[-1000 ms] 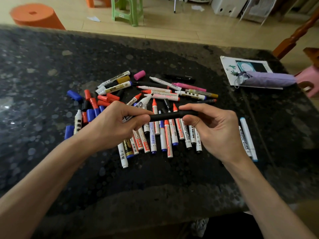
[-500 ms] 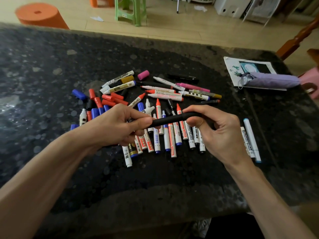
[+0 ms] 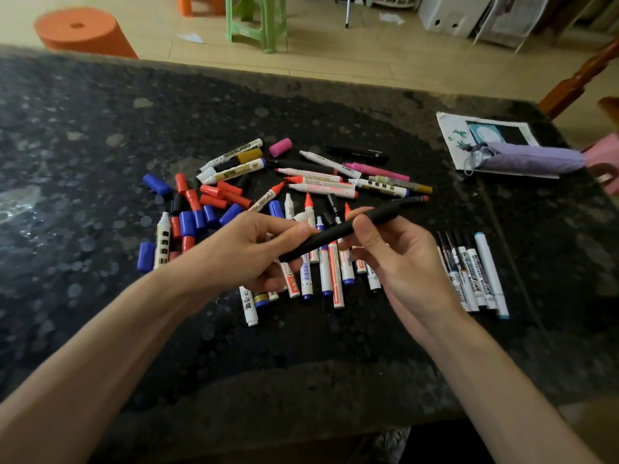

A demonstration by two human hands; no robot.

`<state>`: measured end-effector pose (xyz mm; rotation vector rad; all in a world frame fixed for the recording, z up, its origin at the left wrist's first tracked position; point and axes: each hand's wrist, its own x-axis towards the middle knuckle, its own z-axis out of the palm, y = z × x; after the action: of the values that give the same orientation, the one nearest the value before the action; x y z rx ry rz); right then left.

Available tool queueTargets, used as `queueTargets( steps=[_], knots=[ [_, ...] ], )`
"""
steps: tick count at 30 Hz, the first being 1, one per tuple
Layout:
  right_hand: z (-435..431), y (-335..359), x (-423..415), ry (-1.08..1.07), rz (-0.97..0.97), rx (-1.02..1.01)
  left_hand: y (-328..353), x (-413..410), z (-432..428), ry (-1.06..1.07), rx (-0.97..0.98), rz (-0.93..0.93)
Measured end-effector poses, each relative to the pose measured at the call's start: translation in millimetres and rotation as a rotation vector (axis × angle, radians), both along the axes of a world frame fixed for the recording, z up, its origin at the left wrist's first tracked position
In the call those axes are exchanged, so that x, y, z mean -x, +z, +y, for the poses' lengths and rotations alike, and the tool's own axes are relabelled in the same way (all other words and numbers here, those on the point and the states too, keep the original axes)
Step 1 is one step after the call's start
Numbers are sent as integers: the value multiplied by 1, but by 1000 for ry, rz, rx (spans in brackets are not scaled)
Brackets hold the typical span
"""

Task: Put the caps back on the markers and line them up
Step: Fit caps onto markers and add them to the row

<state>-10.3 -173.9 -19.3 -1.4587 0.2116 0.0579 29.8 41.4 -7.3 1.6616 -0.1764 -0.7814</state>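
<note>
My left hand [image 3: 248,252] pinches the lower left end of a long black marker [image 3: 335,234], and my right hand [image 3: 398,259] curls its fingers round the marker's middle. The marker slants up to the right above a heap of uncapped markers [image 3: 321,272] with white barrels and red or blue tips. Loose red and blue caps [image 3: 201,209] lie to the left of the heap. A pink cap [image 3: 280,147] sits behind it. On the right, several capped markers [image 3: 469,272] lie side by side in a row.
A dark speckled table [image 3: 100,145] carries everything. At its back right a purple pouch [image 3: 532,159] lies on a printed sheet [image 3: 452,128]. Beyond the table stand an orange stool [image 3: 80,28], a green stool [image 3: 258,21] and a wooden chair [image 3: 576,85].
The black marker has turned from nearly level to slanted, its right end now farther away. Both hands have shifted a little to the right with it.
</note>
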Motion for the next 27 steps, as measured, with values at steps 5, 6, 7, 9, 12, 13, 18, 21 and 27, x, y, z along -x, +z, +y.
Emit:
queueTargets(
  steps=[5, 6, 7, 9, 12, 13, 18, 21, 27],
  knots=[
    [-6, 2, -4, 30, -38, 6, -9, -3, 6, 52, -98, -224],
    [-9, 0, -5, 77, -46, 136, -10, -3, 6, 83, -87, -257],
    [-11, 0, -4, 145, -56, 272, -11, -4, 6, 113, -74, -282],
    [-7, -4, -1, 292, -66, 405, -9, -2, 0, 148, -56, -313],
    [-1, -7, 2, 456, -28, 400, -7, 1, -8, 126, -36, -326],
    [-1, -7, 1, 480, -32, 431, -7, 1, -8, 115, -29, -336],
    [-5, -9, 1, 478, -129, 634, -8, -1, -5, 174, -44, -334],
    [-6, -9, 2, 441, -174, 708, -9, -2, -4, 209, -76, -353],
    [-1, -5, 3, 495, -140, 836, -10, 0, -6, 218, -74, -310]
  ],
)
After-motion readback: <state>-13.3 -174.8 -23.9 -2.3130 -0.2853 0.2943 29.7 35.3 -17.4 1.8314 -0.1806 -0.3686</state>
